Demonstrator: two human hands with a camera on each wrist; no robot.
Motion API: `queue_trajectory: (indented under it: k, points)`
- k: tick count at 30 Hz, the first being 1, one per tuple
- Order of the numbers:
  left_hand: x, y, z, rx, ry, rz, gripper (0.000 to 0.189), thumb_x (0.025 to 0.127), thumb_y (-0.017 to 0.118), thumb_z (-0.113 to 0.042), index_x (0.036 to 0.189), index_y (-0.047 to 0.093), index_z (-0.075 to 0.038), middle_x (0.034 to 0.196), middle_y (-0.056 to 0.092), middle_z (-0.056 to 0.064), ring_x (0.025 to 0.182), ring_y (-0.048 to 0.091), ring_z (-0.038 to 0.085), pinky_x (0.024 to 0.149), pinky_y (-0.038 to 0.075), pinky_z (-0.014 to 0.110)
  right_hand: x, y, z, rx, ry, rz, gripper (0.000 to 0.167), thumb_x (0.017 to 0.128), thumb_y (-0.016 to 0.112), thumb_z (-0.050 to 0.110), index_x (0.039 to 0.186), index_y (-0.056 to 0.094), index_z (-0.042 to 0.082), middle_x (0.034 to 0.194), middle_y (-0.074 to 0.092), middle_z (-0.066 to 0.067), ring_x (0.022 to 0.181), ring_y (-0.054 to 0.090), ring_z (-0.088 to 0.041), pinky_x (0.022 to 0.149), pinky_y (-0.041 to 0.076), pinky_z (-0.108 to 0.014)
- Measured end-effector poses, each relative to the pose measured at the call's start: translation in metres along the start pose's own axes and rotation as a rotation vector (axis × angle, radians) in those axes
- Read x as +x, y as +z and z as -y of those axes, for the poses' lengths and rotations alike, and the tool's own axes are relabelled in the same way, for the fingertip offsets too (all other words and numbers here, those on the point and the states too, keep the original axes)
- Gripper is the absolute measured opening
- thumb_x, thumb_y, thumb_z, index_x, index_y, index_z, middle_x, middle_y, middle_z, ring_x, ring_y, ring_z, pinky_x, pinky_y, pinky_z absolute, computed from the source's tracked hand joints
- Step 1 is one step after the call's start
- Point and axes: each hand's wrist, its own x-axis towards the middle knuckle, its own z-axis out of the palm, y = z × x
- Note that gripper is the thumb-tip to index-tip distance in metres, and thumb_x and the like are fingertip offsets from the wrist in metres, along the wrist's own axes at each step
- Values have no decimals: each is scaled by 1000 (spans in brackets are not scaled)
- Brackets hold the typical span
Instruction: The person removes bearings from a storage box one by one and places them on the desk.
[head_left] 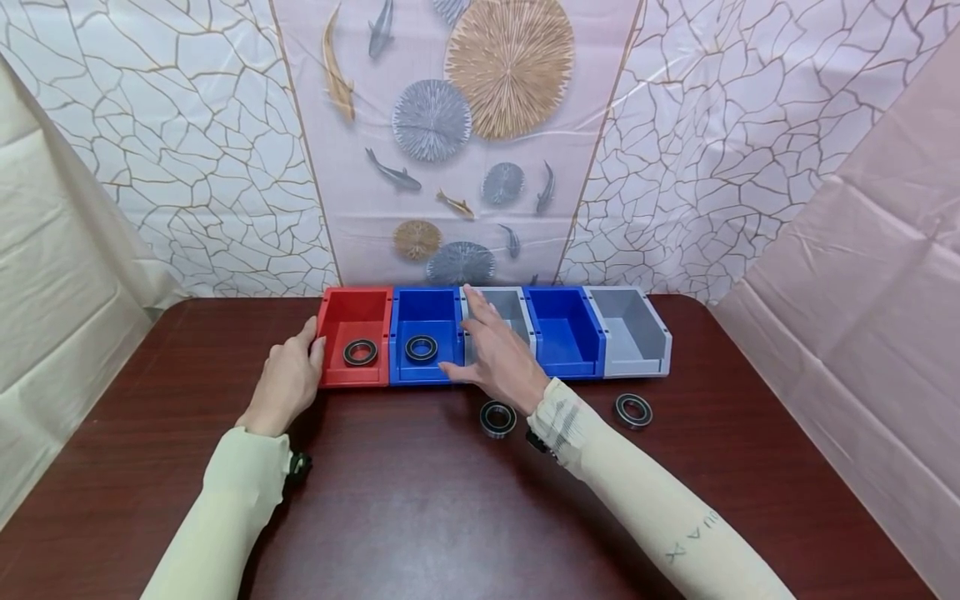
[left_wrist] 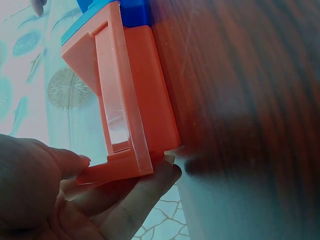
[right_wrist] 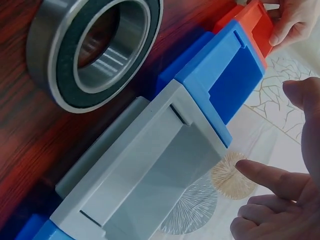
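Observation:
My left hand [head_left: 287, 383] grips the left wall of a red bin [head_left: 356, 377], thumb on the rim and fingers round its outer side in the left wrist view. One ball bearing [head_left: 361, 363] lies in that bin, and another bearing [head_left: 422, 360] lies in the neighbouring blue bin [head_left: 427, 312]. Fingers spread and nothing in its grasp, my right hand [head_left: 504, 358] hovers over the middle grey bin [head_left: 512, 300], partly hiding it. Close below that hand, a bearing [right_wrist: 60, 82] rests on the table in front of the grey bin.
Joined to the row on the right are a second blue bin [head_left: 558, 333] and a second grey bin [head_left: 626, 333]. Before the latter, one more bearing [head_left: 633, 424] lies on the brown table [head_left: 420, 517]. A patterned curtain [head_left: 465, 208] hangs right behind the bins.

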Motion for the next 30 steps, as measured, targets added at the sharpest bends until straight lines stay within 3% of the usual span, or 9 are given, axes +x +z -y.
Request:
queue_trajectory:
  k: [8,19,30]
  points:
    - [0,0,0,1,0,-1,59,110,40,-26,163,21,-7,146,50,33,121,60,49,101,50,63,8,2,-1,-26,7,7,64,89,77,46,121,68,-9,168,21,-23,158,20,-35,127,22,-45]
    - [-1,0,2,1,2,5,59,110,40,-26,163,20,-7,146,50,34,122,60,49,101,50,62,18,7,5,3,73,62,69,90,76,47,131,64,-7,171,16,-16,159,16,-31,126,22,-44]
    - [1,-1,0,-15,2,11,60,110,41,-26,163,20,-8,150,47,32,126,57,48,103,49,62,26,13,3,67,105,82,63,92,76,38,134,62,-6,173,13,-11,160,13,-30,124,27,-46]
